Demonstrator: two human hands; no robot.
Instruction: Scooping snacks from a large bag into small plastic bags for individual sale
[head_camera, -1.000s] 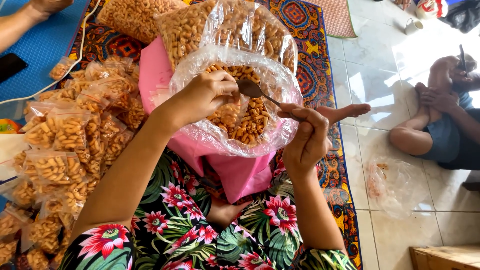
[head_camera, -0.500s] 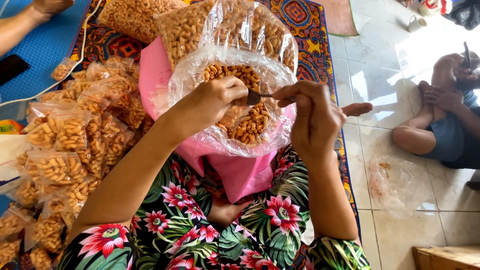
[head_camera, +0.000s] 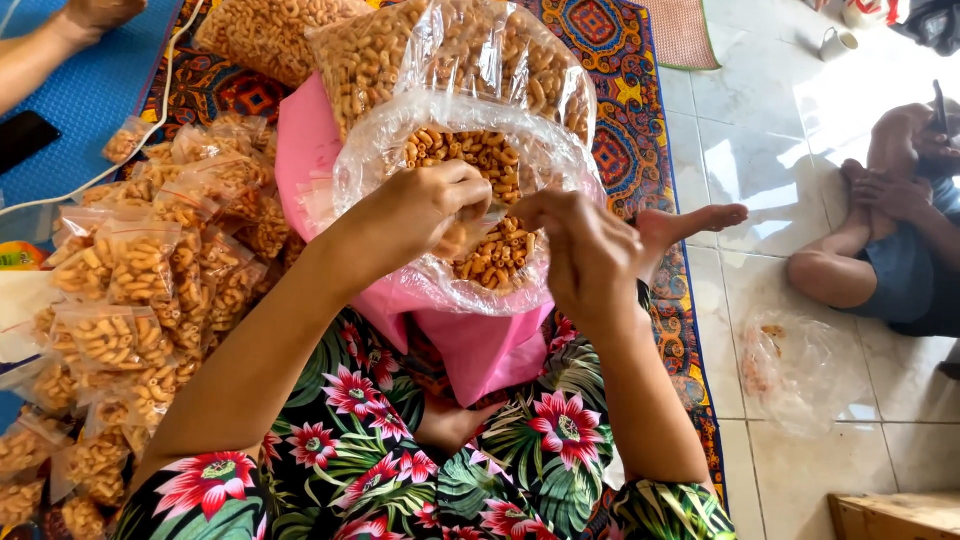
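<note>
A: Two hands meet over the open bag (head_camera: 470, 200) of snacks. Why so close together?

B: The left hand (head_camera: 435, 205) and right hand (head_camera: 585, 250) sit at the bag's mouth, just above the golden curls (head_camera: 495, 255), so whatever they lift need not travel far. The left grip is closed, fingers curled in; something small seems pinched there, but I cannot tell what. The right grip is also curled shut, its back toward the camera, so its contents are hidden.

A: And the bag itself?

B: It rests on a pink cloth (head_camera: 470, 345) across the lap, mouth rolled wide and tilted toward the person, which keeps the snacks within easy reach.

A: The arms?

B: Both forearms angle up and inward from the floral dress (head_camera: 400, 460), wrists bent down over the bag.

A: What lies around?

B: Small filled packets (head_camera: 120, 290) are heaped at the left on the mat (head_camera: 640, 110), near at hand. A larger sack (head_camera: 480, 50) stands just behind the bag. Another person (head_camera: 890, 230) sits apart on the tiles.
</note>
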